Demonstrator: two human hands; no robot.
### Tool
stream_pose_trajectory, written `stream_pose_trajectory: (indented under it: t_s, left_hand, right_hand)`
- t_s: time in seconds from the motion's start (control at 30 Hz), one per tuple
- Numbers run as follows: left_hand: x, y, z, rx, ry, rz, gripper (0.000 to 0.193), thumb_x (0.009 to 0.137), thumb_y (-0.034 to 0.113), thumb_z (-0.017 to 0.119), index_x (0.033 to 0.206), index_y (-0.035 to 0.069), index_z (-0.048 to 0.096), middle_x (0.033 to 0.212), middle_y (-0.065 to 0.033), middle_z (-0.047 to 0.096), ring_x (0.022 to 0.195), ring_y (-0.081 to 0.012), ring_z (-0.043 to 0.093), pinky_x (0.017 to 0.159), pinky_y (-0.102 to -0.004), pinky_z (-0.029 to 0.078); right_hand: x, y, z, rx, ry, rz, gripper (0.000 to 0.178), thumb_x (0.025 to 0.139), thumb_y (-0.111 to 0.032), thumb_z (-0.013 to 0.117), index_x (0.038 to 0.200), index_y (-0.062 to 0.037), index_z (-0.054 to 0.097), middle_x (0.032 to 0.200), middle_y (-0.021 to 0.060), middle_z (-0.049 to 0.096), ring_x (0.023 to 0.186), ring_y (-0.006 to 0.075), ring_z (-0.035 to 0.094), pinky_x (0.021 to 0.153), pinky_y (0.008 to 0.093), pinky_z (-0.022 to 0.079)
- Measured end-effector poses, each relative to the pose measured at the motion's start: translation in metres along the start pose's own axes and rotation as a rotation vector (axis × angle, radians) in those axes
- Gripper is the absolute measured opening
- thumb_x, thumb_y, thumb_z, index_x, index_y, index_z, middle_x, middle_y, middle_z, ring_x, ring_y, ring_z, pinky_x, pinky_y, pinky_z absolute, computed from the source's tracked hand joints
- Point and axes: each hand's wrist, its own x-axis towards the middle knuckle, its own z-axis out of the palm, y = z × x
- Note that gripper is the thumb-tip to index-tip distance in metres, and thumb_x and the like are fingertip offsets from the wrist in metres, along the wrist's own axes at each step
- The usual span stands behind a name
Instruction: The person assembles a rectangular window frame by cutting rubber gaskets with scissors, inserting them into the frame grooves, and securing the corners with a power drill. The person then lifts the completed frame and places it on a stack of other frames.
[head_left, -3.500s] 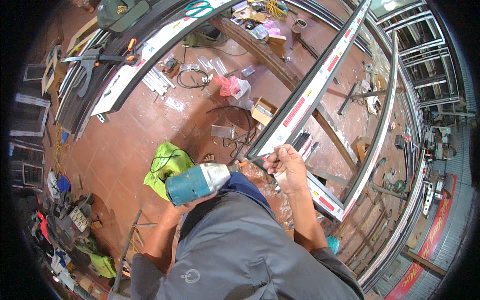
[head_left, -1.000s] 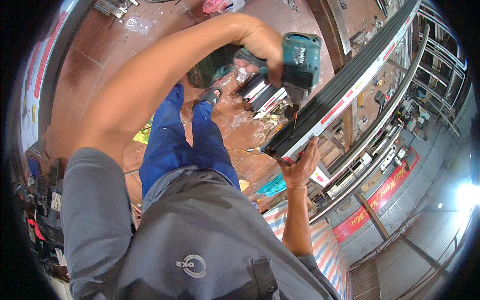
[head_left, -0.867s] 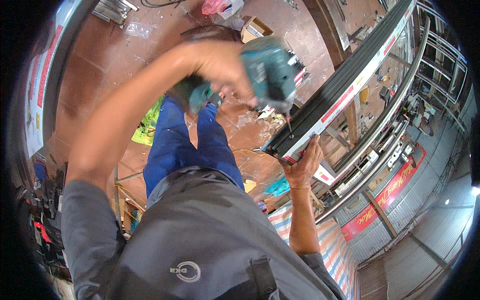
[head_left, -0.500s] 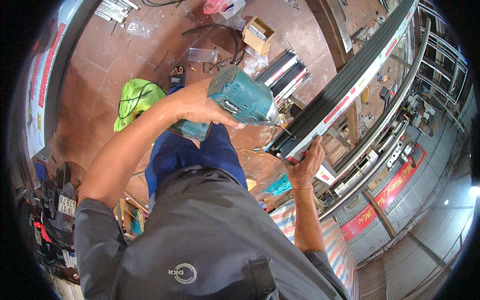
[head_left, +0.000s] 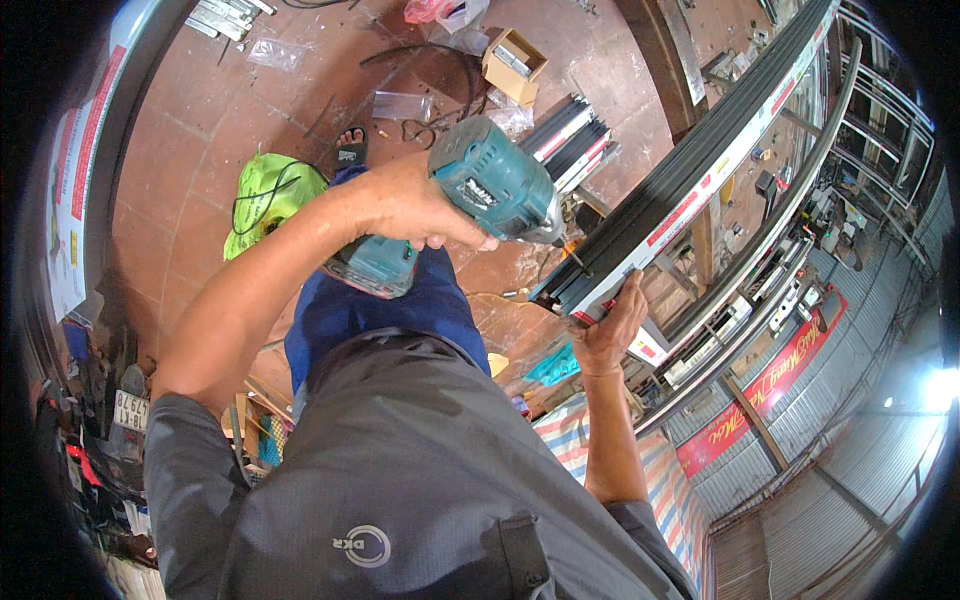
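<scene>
My left hand (head_left: pixel 408 203) is wrapped round the grip of a teal cordless impact driver (head_left: pixel 497 187). The driver's nose points right, and its thin bit meets the dark upper face of a long aluminium profile (head_left: pixel 690 165) near its close end. Black ribs run along that profile, and a white film with red print covers its side. My right hand (head_left: pixel 612 332) is closed on the profile's near end, thumb and fingers against the filmed side. The fingertips beneath are partly hidden.
Shorter profiles (head_left: pixel 572 145) lie on the tiled floor, close to an open cardboard box (head_left: pixel 514 68). A lime-green bag (head_left: pixel 272 200) rests left of my leg. Curved metal rails (head_left: pixel 800 215) stretch along the right. Another film-covered profile (head_left: pixel 80 190) stands at far left.
The driver has shifted slightly right, and its battery end has swung down and left. My right hand keeps its place on the profile's end.
</scene>
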Motion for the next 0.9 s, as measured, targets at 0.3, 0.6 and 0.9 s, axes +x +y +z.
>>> stream_pose_trajectory:
  t_s: [0.3, 0.6, 0.9]
  left_hand:
    - [0.001, -0.002, -0.003, 0.014, -0.046, -0.031, 0.032, 0.081, 0.036, 0.084, 0.092, 0.008, 0.075, 0.062, -0.0011, 0.061, 0.052, -0.0112, 0.057, 0.049, -0.0279, 0.047]
    - [-0.007, -0.008, 0.007, -0.096, 0.002, -0.036, 0.026, 0.085, 0.029, 0.083, 0.093, 0.007, 0.072, 0.062, -0.0012, 0.06, 0.051, -0.0105, 0.056, 0.047, -0.0274, 0.046]
    - [-0.075, -0.001, -0.03, -0.079, 0.304, -0.082, 0.034, 0.079, 0.032, 0.089, 0.096, 0.006, 0.075, 0.072, -0.0049, 0.068, 0.057, -0.0142, 0.062, 0.053, -0.0314, 0.05]
  right_hand:
    - [0.001, -0.003, -0.003, 0.028, -0.015, 0.022, 0.122, 0.081, -0.077, 0.07, 0.159, 0.0067, 0.027, 0.127, 0.029, 0.056, 0.113, 0.0446, 0.056, 0.096, 0.0537, 0.045]
    - [0.0, 0.001, 0.0, 0.012, -0.009, 0.013, 0.125, 0.079, -0.078, 0.07, 0.16, 0.0055, 0.024, 0.129, 0.0283, 0.056, 0.113, 0.0446, 0.056, 0.097, 0.0536, 0.044]
    - [0.015, -0.023, -0.022, 0.21, 0.06, 0.08, 0.114, 0.065, -0.048, 0.096, 0.157, -0.0145, 0.037, 0.156, 0.0381, 0.032, 0.145, 0.0582, 0.033, 0.116, 0.0636, 0.034]
